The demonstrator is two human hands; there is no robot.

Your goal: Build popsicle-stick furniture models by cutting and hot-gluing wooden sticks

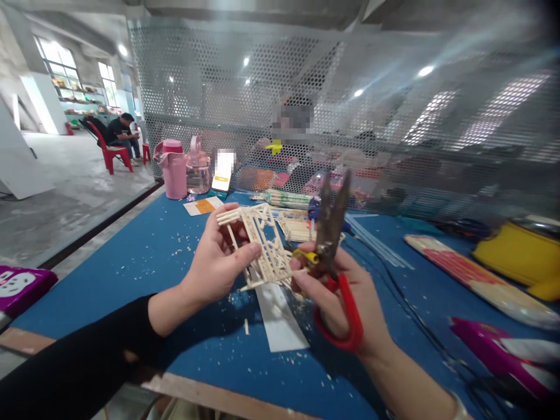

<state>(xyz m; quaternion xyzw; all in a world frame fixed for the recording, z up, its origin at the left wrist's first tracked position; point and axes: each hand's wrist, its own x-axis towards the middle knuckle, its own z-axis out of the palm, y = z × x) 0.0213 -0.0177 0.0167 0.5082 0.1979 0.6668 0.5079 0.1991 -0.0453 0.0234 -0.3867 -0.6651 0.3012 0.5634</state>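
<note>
Workshop-type hall: bare grey concrete floor [87, 216] spreading beneath tall multi-pane windows [59, 61]; grey perforated metal partition [196, 76] backing a blue flat tabletop [144, 251], small pale wood scraps [246, 326] littering it.

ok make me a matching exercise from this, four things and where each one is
1 scissors
2 stick frame
3 phone
4 white paper strip

a standing beside a pink bottle
b lying on the blue table
c in the right hand
d under the left hand's thumb

Pairs: 1-c, 2-d, 3-a, 4-b
</note>
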